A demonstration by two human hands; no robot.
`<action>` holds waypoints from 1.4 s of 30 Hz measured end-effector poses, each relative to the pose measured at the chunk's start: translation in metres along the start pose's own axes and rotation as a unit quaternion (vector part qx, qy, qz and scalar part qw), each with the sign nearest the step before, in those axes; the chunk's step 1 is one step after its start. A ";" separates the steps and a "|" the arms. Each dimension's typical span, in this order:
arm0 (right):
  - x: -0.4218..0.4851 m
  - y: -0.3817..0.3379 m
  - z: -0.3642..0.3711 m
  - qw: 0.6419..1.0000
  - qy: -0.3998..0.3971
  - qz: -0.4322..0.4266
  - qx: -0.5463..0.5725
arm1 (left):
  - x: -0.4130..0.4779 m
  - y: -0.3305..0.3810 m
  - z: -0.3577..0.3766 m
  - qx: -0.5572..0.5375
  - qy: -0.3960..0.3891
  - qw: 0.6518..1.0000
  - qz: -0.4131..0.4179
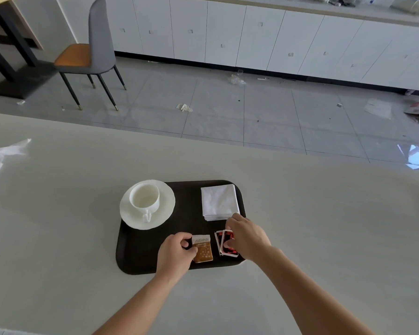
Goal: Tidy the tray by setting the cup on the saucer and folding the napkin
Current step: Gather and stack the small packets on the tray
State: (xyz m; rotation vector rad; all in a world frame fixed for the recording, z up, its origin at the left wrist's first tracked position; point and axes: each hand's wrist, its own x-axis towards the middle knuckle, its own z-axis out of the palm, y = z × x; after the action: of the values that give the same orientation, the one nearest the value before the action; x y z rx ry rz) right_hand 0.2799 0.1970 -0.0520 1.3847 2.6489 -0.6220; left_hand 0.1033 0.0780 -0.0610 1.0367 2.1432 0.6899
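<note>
A black tray (pixel 140 252) lies on the pale table. At its far left a white cup (pixel 144 198) stands upright on a white saucer (pixel 131 217), handle towards me. A folded white napkin (pixel 219 201) lies at the tray's far right. My left hand (pixel 176 255) pinches the left edge of a brown sachet (pixel 203 249) near the tray's front. My right hand (pixel 247 238) rests its fingers on red-and-black sachets (pixel 224 243) beside it, just below the napkin.
Crumpled white paper (pixel 0 153) lies on the table at the far left. Beyond the table are a tiled floor with litter, a grey chair (pixel 90 52) and white cabinets.
</note>
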 end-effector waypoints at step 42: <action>-0.027 -0.008 0.009 0.988 0.016 0.117 0.096 | 0.001 0.001 0.010 0.011 0.013 1.000 0.018</action>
State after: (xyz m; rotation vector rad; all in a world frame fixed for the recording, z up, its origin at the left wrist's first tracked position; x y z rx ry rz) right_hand 0.2881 0.1683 -0.0505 1.7385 2.4498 -0.8478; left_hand 0.1105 0.0814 -0.0674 1.0852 2.1625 0.7019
